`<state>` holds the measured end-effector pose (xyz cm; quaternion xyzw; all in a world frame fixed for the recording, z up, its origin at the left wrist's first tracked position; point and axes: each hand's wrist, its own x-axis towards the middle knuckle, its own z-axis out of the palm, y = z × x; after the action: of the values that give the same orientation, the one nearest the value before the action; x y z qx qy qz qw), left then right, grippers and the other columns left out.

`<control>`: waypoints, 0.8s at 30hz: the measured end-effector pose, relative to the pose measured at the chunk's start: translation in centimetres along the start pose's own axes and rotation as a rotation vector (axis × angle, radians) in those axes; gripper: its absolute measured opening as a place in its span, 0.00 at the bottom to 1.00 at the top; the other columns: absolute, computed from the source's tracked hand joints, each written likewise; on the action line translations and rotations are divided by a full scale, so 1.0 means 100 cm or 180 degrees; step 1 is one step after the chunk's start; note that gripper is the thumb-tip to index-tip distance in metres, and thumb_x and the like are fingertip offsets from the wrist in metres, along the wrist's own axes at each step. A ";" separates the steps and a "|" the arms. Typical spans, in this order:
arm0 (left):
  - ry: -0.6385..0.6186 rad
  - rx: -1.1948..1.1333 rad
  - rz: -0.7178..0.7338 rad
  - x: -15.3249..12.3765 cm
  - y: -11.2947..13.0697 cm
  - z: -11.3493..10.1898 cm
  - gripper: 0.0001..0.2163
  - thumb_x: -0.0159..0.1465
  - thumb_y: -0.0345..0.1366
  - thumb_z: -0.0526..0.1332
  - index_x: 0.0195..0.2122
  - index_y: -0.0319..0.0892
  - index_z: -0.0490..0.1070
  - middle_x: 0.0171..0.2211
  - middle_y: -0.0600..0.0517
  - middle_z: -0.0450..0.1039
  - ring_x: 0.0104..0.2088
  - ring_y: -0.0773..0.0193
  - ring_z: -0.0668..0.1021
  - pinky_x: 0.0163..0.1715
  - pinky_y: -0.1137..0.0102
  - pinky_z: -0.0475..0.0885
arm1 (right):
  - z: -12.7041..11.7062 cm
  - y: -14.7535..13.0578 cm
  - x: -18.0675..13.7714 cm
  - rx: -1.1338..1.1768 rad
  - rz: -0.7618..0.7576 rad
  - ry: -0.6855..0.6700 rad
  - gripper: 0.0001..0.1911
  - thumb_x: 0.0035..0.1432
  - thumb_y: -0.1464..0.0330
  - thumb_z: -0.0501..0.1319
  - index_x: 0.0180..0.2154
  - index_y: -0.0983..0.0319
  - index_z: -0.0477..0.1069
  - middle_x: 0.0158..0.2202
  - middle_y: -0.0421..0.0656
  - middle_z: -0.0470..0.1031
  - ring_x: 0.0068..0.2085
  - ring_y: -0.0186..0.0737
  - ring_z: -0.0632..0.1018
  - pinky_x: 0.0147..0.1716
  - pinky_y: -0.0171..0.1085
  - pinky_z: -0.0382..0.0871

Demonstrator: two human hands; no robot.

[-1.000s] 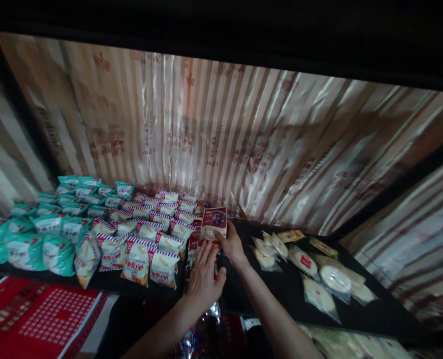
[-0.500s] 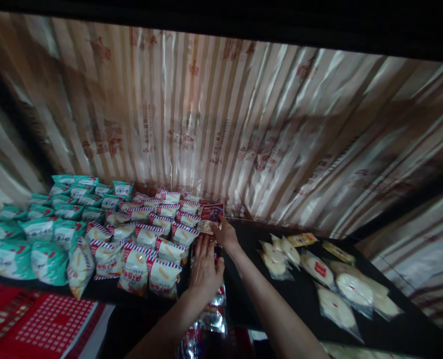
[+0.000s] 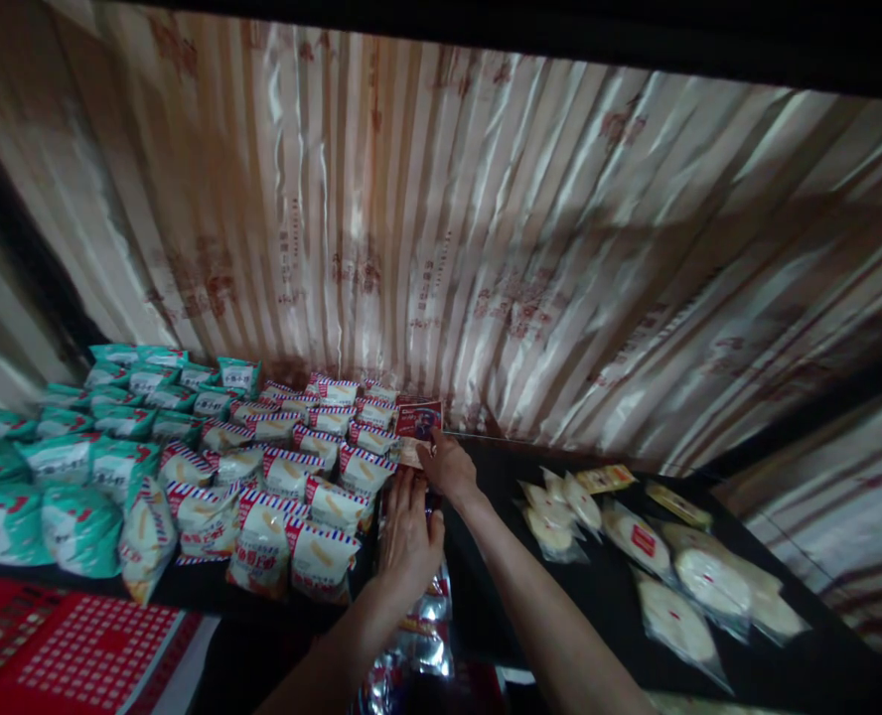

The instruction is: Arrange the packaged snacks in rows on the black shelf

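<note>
My left hand (image 3: 409, 536) lies palm down, its fingers stretched forward over a row of shiny foil snack packets (image 3: 427, 636) running toward me. Just beyond those fingertips, my right hand (image 3: 450, 465) has its thumb and fingers on the lower right of a dark red snack packet (image 3: 419, 421). That packet leans up at the back of the black shelf (image 3: 486, 556). To the left of my hands stand rows of white snack bags (image 3: 341, 504) with red-and-blue striped tops. My left hand hides part of the foil row.
Teal snack bags (image 3: 81, 526) fill the shelf's left end. Flat clear-wrapped pale rounds (image 3: 713, 578) and yellow packets (image 3: 605, 479) lie to the right. Behind hangs striped, printed plastic sheeting (image 3: 403, 199). A red basket (image 3: 90, 645) is below at left; a dark beam crosses above.
The view has shifted slightly, so the left-hand bags sit farther left. Both hands stay in nearly the same place, and the red packet looks a little more upright.
</note>
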<state>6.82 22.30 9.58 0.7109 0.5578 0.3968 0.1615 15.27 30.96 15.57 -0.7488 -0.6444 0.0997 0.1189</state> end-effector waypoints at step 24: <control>-0.0012 -0.0438 0.0246 -0.030 0.019 -0.026 0.16 0.60 0.25 0.48 0.44 0.40 0.69 0.47 0.45 0.71 0.50 0.59 0.72 0.51 0.58 0.69 | 0.017 0.043 -0.065 0.1544 -0.0458 0.1403 0.20 0.59 0.61 0.50 0.46 0.64 0.70 0.48 0.50 0.71 0.50 0.44 0.70 0.51 0.43 0.63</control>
<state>5.96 18.32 11.37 0.7199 0.5010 0.4388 0.1955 17.86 24.00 12.59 -0.6548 -0.6118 0.0772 0.4369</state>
